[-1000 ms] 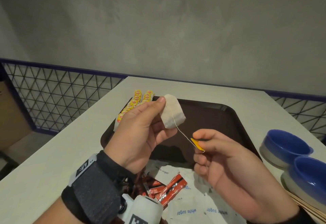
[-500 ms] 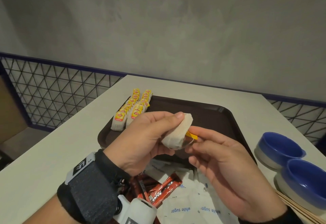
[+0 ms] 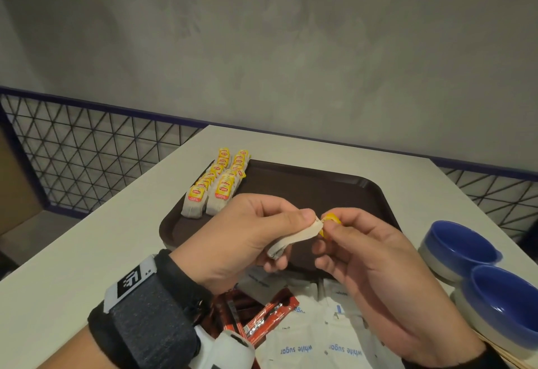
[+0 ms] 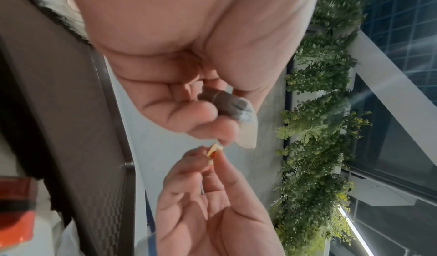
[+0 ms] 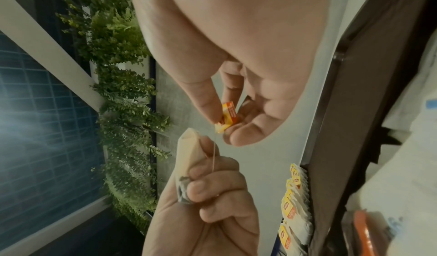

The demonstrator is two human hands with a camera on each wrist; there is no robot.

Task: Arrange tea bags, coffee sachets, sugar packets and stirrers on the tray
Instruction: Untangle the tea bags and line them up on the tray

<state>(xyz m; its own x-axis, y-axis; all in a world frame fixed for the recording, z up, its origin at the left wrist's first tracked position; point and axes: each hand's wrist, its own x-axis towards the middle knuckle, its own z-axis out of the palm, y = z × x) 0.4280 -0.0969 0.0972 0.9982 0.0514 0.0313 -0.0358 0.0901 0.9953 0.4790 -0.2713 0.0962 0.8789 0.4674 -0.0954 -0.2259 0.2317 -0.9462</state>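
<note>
A: Head view?
B: Above the brown tray (image 3: 334,191) on the desk (image 3: 87,252), the left hand (image 3: 247,240) pinches a tea bag (image 3: 297,236); the right hand (image 3: 375,267) pinches its yellow tag (image 3: 330,219). Rows of tea bags (image 3: 215,185) fill the tray's far-left corner.
A: Left wrist?
B: Fingers curl round the bag.
A: Right wrist?
B: Thumb and forefinger nip the tag, its string (image 5: 214,153) running to the bag.

The sugar packets (image 3: 346,351) at the near edge bear "white sugar" in blue, seen upside down. The yellow tags on the tea bags (image 3: 222,191) in the tray carry a red "Lipton" mark. Print on the coffee sachets (image 3: 262,322) is too small to read.
</note>
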